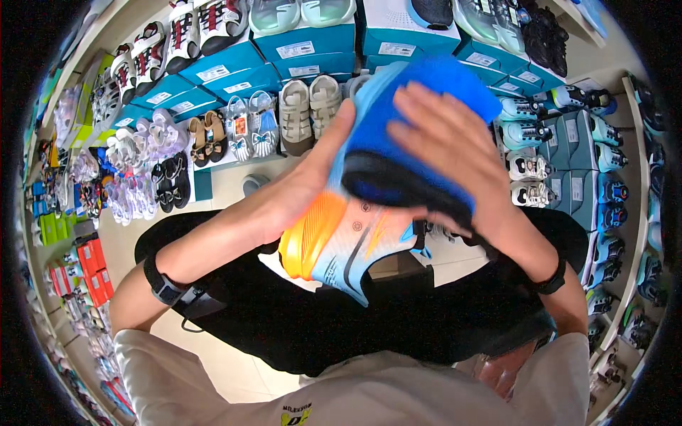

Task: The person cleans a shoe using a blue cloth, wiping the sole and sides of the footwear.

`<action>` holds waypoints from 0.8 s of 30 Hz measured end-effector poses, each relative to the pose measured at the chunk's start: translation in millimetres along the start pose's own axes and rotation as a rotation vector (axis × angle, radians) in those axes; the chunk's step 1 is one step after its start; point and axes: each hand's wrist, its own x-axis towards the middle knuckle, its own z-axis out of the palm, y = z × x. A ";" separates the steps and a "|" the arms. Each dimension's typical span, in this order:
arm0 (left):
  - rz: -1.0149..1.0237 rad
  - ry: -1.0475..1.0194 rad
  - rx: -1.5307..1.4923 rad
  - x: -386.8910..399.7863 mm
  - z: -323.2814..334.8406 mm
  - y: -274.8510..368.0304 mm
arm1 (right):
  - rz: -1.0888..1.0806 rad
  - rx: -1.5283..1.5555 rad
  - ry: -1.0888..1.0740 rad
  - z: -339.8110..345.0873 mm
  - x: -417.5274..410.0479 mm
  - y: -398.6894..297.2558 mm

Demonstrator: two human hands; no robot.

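Observation:
My left hand (pixel 314 181) grips a sneaker (pixel 354 234) with a pale blue and peach upper and an orange sole part, tilted with its collar toward my lap. My right hand (pixel 447 144) lies against a bright blue item (pixel 426 106) with a black edge, which overlaps the upper part of the sneaker. That item looks like a cloth or mitt, blurred by motion; its exact kind I cannot tell. The right fingers are spread over its blue face, and whether they grip it is not clear. Part of the sneaker is hidden behind the blue item.
Teal shoeboxes (pixel 314 42) with shoes on top stand ahead. Beige sandals (pixel 295 114) and other sandals line a low shelf. Shelves of sneakers (pixel 610 191) run along the right; red boxes (pixel 96 261) and more shoes are at the left. An open brown box (pixel 402 266) lies between my black-clad legs.

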 end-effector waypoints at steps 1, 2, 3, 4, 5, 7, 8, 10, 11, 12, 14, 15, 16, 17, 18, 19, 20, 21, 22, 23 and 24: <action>0.029 -0.005 0.042 0.3 -2.9 -3.1 | 0.068 0.016 0.039 0.6 2.7 3.7; 0.014 -0.028 0.018 1.6 -5.2 -4.3 | 0.144 0.055 0.126 5.8 3.7 8.9; 0.001 -0.061 -0.003 4.8 -5.4 -3.9 | 0.230 0.153 0.216 9.0 0.8 14.8; -0.002 -0.069 -0.024 6.6 -4.6 -4.7 | 0.238 0.132 0.233 8.3 -1.4 18.5; -0.006 -0.075 -0.046 7.7 -3.7 -5.5 | 0.246 0.112 0.249 6.7 -2.6 20.3; 0.010 -0.100 -0.058 5.9 -7.6 -9.0 | 0.160 -0.046 0.163 6.7 0.9 10.2; 0.028 -0.128 -0.070 5.3 -9.5 -10.3 | 0.086 -0.067 0.107 7.2 0.1 8.0; -0.042 -0.124 -0.212 4.1 -4.4 -2.1 | -0.053 -0.066 0.065 6.0 -1.7 1.4; -0.086 -0.157 -0.304 0.2 0.2 2.5 | -0.130 -0.103 0.053 7.5 -3.9 2.4; -0.078 -0.115 -0.269 -0.8 3.9 4.5 | -0.083 0.003 0.028 4.6 -3.1 -6.6; -0.091 -0.054 -0.287 0.0 6.1 1.5 | -0.069 -0.005 0.010 -1.5 0.4 -1.5; -0.098 -0.001 -0.302 1.0 7.1 1.4 | -0.057 -0.023 -0.009 -3.9 1.5 2.3; -0.029 0.003 -0.177 4.7 3.0 -0.3 | 0.031 -0.004 0.043 -3.7 3.6 4.1; -0.037 -0.112 -0.155 0.9 -4.1 -1.3 | 0.081 -0.038 0.100 0.8 2.5 12.7; -0.019 -0.076 -0.107 1.5 -2.3 0.0 | 0.143 0.053 0.193 6.0 0.3 20.2; 0.000 -0.039 -0.060 2.4 -0.2 1.3 | 0.203 0.146 0.286 9.0 -1.0 24.1; 0.000 -0.039 -0.058 3.4 -0.1 0.2 | 0.243 0.119 0.263 6.8 -0.7 22.3; 0.010 -0.024 -0.062 5.1 0.2 -0.8 | 0.243 0.116 0.264 3.9 -0.3 19.0; 0.019 -0.008 -0.066 6.2 1.5 -0.7 | 0.183 0.041 0.211 1.5 0.2 14.3; 0.021 -0.011 -0.065 5.6 3.6 0.4 | 0.122 -0.033 0.158 -1.3 0.8 8.7; 0.045 0.039 -0.116 3.0 9.6 4.3 | 0.086 -0.046 0.076 -4.6 0.8 0.9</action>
